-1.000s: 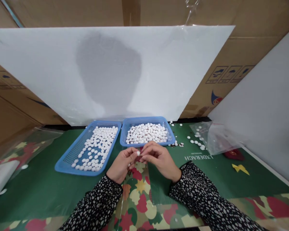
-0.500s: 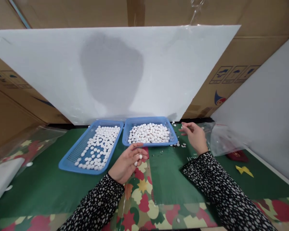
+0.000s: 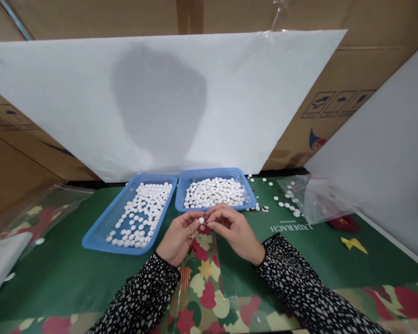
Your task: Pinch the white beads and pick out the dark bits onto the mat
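My left hand [image 3: 179, 236] is closed, pinching a small white ball [image 3: 201, 221] between thumb and fingertips. Bent in a pinch, the fingers of my right hand [image 3: 234, 231] meet the left fingertips at that ball; whatever they hold is hidden. Just beyond both hands stands a blue mesh basket [image 3: 216, 172] heaped with small white round pieces [image 3: 216, 191]. To the left, a second blue basket [image 3: 101, 232] lies at a slant, with similar white pieces [image 3: 149, 204] spread over part of its bottom.
Loose white discs [image 3: 287, 205] lie on the right, beside a clear plastic bag [image 3: 316, 199]. A yellow scrap [image 3: 354, 245] and a dark red item [image 3: 344, 223] are farther right. At far left sits a white object [image 3: 7, 260]. A white board [image 3: 230, 102] rises behind the baskets.
My right hand has come left from the loose discs, carrying a small white piece, to meet my left hand. The left hand stays nearly in place, the ball still in its fingers.
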Motion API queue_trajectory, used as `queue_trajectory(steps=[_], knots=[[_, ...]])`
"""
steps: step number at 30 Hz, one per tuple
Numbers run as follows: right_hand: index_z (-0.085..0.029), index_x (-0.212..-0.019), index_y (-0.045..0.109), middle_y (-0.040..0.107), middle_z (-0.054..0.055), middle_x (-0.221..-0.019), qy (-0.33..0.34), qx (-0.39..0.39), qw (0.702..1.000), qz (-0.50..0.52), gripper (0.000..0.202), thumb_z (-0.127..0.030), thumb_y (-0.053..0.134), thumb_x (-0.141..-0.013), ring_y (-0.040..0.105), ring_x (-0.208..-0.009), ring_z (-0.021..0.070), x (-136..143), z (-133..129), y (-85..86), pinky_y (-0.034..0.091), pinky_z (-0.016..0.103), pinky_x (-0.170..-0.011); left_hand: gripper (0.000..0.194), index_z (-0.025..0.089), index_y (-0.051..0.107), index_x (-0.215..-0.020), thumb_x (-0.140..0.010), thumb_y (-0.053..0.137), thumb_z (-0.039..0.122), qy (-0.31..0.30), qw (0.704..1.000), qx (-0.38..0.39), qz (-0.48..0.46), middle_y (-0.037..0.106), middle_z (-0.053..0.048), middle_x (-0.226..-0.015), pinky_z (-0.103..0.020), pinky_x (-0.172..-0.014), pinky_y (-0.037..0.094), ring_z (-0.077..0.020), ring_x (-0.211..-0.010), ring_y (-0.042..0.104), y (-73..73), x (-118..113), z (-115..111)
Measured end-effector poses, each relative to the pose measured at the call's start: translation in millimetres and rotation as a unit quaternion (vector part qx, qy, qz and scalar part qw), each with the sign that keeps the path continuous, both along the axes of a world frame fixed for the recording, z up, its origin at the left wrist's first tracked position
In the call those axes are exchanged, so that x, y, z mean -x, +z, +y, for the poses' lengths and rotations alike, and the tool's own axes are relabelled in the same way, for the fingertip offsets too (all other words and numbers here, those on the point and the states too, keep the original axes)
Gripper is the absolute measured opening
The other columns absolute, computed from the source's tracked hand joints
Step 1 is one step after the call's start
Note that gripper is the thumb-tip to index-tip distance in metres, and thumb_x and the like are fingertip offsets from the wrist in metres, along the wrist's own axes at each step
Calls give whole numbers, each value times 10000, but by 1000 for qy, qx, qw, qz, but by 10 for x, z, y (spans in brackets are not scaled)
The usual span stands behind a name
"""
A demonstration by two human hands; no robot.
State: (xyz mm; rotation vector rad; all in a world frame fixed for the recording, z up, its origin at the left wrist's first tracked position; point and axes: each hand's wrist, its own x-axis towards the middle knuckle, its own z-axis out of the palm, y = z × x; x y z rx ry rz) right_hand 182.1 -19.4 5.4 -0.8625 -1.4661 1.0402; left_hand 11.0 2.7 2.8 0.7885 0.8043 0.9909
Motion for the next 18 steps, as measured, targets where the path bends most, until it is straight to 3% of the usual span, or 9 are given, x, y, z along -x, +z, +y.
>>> queue_trajectory(steps=[8, 18], knots=[[-208, -822, 678, 626, 47, -990, -7, 2, 1000, -12, 79, -249, 657, -886, 613, -921, 187, 17, 2, -67, 518, 320, -777, 271, 127, 696, -764, -642, 876, 289, 13, 999, -21, 25, 636, -17, -648, -144, -494, 339, -67, -563, 509, -37, -6, -7], [-214, -798, 663, 681, 37, -911, -68, -79, 993, -54, 77, -224, 679, -872, 644, -878, 195, 83, -48, -59, 498, 330, -806, 288, 129, 673, -708, -618, 879, 309, 36, 997, -40, 59, 576, 14, -577, -173, -462, 271, -52, -478, 393, -4, -23, -44]])
